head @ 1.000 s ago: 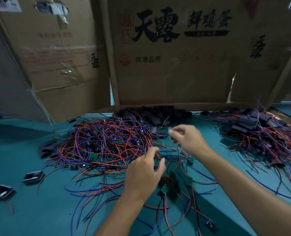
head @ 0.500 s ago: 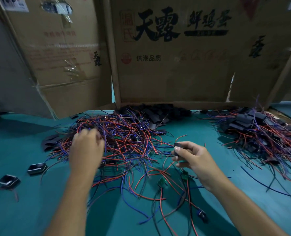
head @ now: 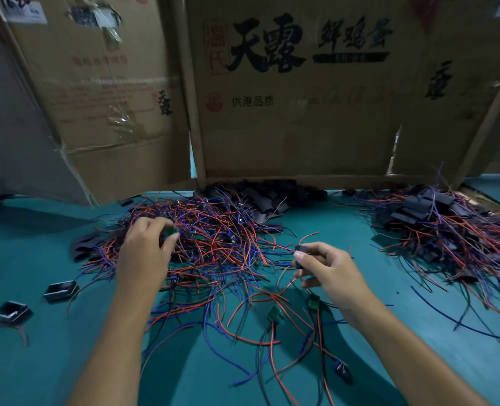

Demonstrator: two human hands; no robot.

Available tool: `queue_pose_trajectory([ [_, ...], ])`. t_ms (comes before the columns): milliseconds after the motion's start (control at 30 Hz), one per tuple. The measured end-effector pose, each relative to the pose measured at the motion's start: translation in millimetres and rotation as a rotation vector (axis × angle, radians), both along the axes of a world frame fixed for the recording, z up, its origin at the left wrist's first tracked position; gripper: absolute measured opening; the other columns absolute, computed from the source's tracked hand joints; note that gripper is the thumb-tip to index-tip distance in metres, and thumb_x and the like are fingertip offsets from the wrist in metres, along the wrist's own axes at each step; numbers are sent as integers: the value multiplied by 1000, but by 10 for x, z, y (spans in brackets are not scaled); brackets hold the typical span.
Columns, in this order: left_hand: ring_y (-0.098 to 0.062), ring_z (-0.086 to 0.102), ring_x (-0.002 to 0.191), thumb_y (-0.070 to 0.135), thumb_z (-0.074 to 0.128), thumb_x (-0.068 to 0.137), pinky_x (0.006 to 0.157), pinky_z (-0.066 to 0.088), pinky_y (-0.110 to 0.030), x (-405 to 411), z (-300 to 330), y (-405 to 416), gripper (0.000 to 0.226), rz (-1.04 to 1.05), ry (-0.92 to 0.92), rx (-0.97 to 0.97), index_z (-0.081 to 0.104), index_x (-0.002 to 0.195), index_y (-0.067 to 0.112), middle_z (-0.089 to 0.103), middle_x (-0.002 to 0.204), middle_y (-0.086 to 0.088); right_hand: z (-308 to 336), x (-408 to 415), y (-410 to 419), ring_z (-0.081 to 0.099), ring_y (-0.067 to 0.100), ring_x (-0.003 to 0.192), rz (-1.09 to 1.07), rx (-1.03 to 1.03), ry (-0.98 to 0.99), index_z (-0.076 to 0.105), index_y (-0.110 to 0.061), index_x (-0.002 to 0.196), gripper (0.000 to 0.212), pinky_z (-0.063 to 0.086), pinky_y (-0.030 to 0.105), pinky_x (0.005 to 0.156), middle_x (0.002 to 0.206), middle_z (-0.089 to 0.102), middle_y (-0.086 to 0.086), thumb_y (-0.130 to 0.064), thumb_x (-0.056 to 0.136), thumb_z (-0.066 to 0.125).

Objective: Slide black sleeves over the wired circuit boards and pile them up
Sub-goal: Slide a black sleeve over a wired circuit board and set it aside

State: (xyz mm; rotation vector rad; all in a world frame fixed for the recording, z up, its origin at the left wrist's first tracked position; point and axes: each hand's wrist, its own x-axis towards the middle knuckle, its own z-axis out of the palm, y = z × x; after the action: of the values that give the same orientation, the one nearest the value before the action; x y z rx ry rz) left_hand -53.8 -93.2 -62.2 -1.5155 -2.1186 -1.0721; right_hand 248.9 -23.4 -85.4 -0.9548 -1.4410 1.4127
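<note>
Sleeve [head: 299, 249] pinched in right hand [head: 330, 271]; left hand [head: 146, 250] perhaps grips board [head: 172, 231].

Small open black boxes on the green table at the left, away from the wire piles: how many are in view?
2. One black box lies just left of the left forearm; the other sits nearer the table's left edge, with wires trailing from it. More may be hidden under the wire pile.

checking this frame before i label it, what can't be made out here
- Head view: the left hand covers its own fingertips, so its grip on the green board is unclear.
- Head view: the black sleeve pinched by the right hand is mostly hidden by the fingers.
- Head view: boards within the wire tangle are too small to count.
- Finished pile: cut off at the right edge.
</note>
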Motion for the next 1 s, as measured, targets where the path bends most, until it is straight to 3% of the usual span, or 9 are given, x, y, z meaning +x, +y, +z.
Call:
queue_pose_trajectory([
  [100,-6,54,70,23,70,90,66,40,-17,115,121,-18,9,-149,-137,260,67,99,24,61,82,8,-8,12,11,67,17,73,-13,17,-4,67,-12,103,14,56,33,64,83,73,9,-15,90,68],
  [167,-6,57,67,26,65,95,67,47,-17,175,156,-25,4,-293,-503,395,64,98,29,69,83,8,-15,14,24,68,18,74,-16,33,-1,68,-12,104,15,57,31,64,82,73,5,-13,89,69],
  [267,-10,54,61,22,59,94,58,50,-19,341,212,-33,9,-632,-1204,542,61,99,15,72,85,-4,-32,10,22,67,15,73,-22,74,-45,68,-12,101,16,54,26,62,82,73,3,-12,86,73],
  [333,-9,56,61,23,58,90,59,51,-17,463,212,-15,14,-727,-1452,548,59,99,11,70,84,-7,-33,7,6,65,9,70,-9,131,-101,68,-15,98,17,52,23,62,83,72,1,-14,83,76],
  [400,-7,57,62,24,57,90,60,52,-16,578,208,2,14,-773,-1588,531,59,98,12,69,83,-5,-31,10,-3,65,6,70,5,224,-187,68,-19,96,17,52,25,66,82,72,-5,-17,82,78],
  [533,-7,58,64,25,57,90,61,53,-16,715,199,18,14,-808,-1671,512,62,95,13,68,82,-3,-17,15,-50,67,9,86,47,363,-324,68,-26,100,20,54,38,81,89,73,-10,-27,82,78],
  [833,-10,60,65,27,52,93,62,55,-21,822,200,-11,27,-944,-1629,337,65,111,11,70,89,-4,-7,-12,-81,67,11,84,35,425,-354,68,-26,97,18,54,39,79,87,72,-9,-29,83,77],
  [900,-10,61,66,26,51,93,62,55,-21,841,207,-13,29,-964,-1617,323,65,112,10,70,90,-5,0,-17,-87,67,9,83,21,441,-350,68,-28,97,18,54,37,79,88,72,-11,-29,82,77],
  [1000,-12,59,66,26,51,93,61,54,-21,878,190,-8,33,-981,-1578,276,66,115,6,67,86,-6,14,-8,-100,66,3,83,-12,484,-327,66,-34,98,19,52,23,74,89,71,-18,-31,83,77],
])
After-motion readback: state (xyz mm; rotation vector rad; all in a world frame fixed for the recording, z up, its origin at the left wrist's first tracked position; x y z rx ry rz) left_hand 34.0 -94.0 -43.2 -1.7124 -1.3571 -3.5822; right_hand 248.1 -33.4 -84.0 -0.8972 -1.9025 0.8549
